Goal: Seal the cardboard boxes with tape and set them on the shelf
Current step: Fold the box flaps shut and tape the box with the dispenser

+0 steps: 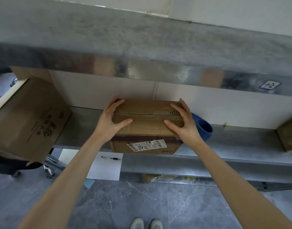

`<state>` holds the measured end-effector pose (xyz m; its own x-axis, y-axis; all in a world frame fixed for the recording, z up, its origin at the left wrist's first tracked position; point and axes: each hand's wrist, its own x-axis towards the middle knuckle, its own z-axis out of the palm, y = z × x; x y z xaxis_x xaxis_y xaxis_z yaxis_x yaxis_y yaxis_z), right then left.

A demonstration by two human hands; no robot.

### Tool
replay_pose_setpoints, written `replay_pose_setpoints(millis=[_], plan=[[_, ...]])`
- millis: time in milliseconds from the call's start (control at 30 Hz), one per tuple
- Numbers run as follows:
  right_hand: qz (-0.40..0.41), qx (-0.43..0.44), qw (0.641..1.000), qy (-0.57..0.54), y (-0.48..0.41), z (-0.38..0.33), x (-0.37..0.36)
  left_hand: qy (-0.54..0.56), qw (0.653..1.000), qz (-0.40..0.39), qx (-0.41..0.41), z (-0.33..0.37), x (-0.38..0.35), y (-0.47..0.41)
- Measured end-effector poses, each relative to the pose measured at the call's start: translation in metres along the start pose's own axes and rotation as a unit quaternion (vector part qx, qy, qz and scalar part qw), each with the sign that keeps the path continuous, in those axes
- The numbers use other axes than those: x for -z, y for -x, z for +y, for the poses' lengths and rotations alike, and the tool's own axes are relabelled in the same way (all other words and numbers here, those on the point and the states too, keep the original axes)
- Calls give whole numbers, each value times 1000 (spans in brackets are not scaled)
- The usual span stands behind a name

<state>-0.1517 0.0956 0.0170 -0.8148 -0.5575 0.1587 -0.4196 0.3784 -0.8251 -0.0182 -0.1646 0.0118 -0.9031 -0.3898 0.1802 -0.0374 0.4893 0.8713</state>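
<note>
Two bare forearms reach up and away from the camera, and far below them a pair of pale shoes (pixel 146 224) stands on a grey stone floor (pixel 183 204) veined with thin white lines. The left hand (pixel 111 120) and the right hand (pixel 183 123) are spread wide and press inward on the two ends of a small cardboard box (pixel 147 124). Each thumb lies flat across the near part of the lid, and the straight fingers lie over the far corners. The box is a squat brown oblong, its top creased and glossy where clear tape (pixel 142 111) runs along the centre seam. A darker band of tape crosses its front face above a crooked white shipping label (pixel 147 145) with handwriting on it. It sits at the front lip of a dull galvanised metal shelf (pixel 86 128); I cannot tell whether its base is fully down. Just beside it on the right, partly behind the right hand, lies a blue plastic thing (pixel 205 128) with a round hollow opening. A larger printed carton (pixel 29 116) leans tilted on the left, and the corner of another box (pixel 289 138) shows at the far right. A smooth white panel (pixel 224 108) backs the shelf, and the mottled metal edge above carries a small framed tag (pixel 270 84). Lower down, a white sheet (pixel 105 169) holds two dark pens (pixel 111 158).
</note>
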Motion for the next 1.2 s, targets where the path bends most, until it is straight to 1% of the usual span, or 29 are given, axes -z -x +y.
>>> replay_pose_setpoints(millis=[67,167,233,267,333,433,500,567,733,867,933,1000,1100,1200], plan=[[39,9,999,11,2,-2,0,-15,1000,27,-7,0,1,1],[120,55,988,77,4,-8,2,-58,989,130,-45,3,1,7],[154,97,976,122,6,-13,4,-67,978,186,-70,7,3,12],[163,106,973,123,8,-15,4,-56,975,204,-71,8,4,15],[167,92,977,92,14,-14,6,-28,975,218,-37,7,5,23],[129,57,987,79,26,-8,9,-3,982,188,18,1,6,39],[90,44,991,87,34,-7,10,9,990,139,20,1,6,49],[69,29,994,79,40,-11,11,6,993,114,17,1,4,56],[52,-2,996,69,49,-16,10,29,990,137,33,0,3,69],[16,-14,998,62,50,-10,9,16,993,112,30,-1,2,76],[18,-20,998,59,47,-8,8,22,995,88,39,-3,0,75],[15,-29,998,46,45,-9,5,27,995,81,41,-4,-2,74],[16,-33,999,37,41,-10,0,18,995,95,33,-5,-6,71],[41,-43,998,36,40,-10,-4,14,994,106,36,-6,-7,69]])
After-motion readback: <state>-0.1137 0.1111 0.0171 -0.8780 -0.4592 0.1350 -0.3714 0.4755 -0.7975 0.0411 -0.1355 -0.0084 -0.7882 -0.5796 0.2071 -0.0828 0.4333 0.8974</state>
